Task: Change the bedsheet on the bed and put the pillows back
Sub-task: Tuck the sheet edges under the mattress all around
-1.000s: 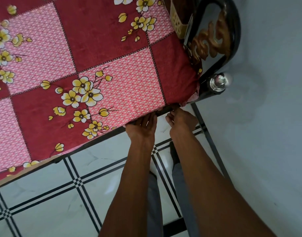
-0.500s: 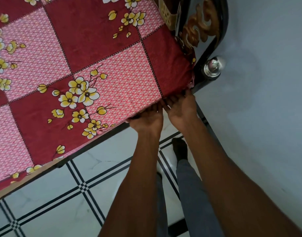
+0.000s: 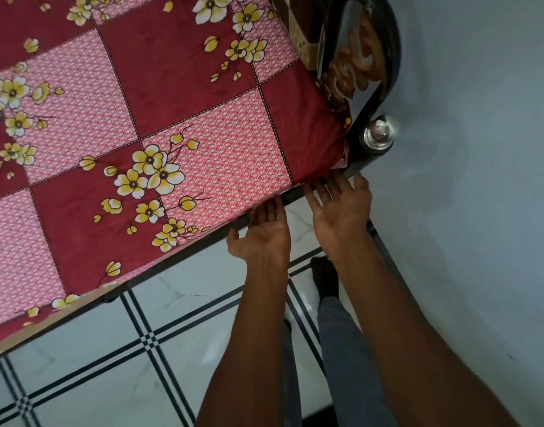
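Red floral bedsheet (image 3: 159, 124) lies spread over the mattress; left hand (image 3: 261, 238) and right hand (image 3: 338, 208), fingers straight, press its edge near the corner; soft, light cloth, best gripped at the hem.

A soft, matt cloth bedsheet (image 3: 178, 97) covers the bed. The bed frame (image 3: 384, 72) is glossy black metal with a polished chrome knob (image 3: 379, 134). Floor tiles (image 3: 89, 359) look smooth and shiny.
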Demonstrator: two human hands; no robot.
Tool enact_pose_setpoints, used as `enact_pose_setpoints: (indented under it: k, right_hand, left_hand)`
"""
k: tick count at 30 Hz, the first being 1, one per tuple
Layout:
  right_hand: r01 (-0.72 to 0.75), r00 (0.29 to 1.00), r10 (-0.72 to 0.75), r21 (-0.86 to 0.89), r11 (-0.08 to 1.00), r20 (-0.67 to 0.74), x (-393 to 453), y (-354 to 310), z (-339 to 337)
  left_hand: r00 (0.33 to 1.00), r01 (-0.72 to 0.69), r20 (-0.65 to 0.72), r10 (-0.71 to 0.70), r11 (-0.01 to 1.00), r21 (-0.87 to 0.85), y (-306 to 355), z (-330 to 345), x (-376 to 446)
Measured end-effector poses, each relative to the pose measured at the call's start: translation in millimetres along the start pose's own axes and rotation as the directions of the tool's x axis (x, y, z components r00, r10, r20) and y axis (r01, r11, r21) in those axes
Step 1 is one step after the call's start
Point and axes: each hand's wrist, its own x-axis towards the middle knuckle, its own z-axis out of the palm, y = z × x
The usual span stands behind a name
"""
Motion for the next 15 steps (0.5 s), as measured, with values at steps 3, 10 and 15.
enact_pose_setpoints:
  k: [3,10,15]
  right_hand:
    - [-0.031,0.998,0.030,0.012,0.999,0.052,5,-5,6]
    - [-0.054,0.996,0.070,-0.260,0.964,0.050,14,-1,8]
    - [0.103,0.981,-0.183,-0.610,0.786,-0.070,-15,-8,-6]
  left_hand:
    - [1.000,-0.010,0.029,0.009,0.998,0.064,-1,7,7]
    - [0.999,0.022,-0.044,0.006,0.791,0.611,4,9,3]
    - [0.967,-0.108,0.038,0.250,0.276,0.955,20,8,-41]
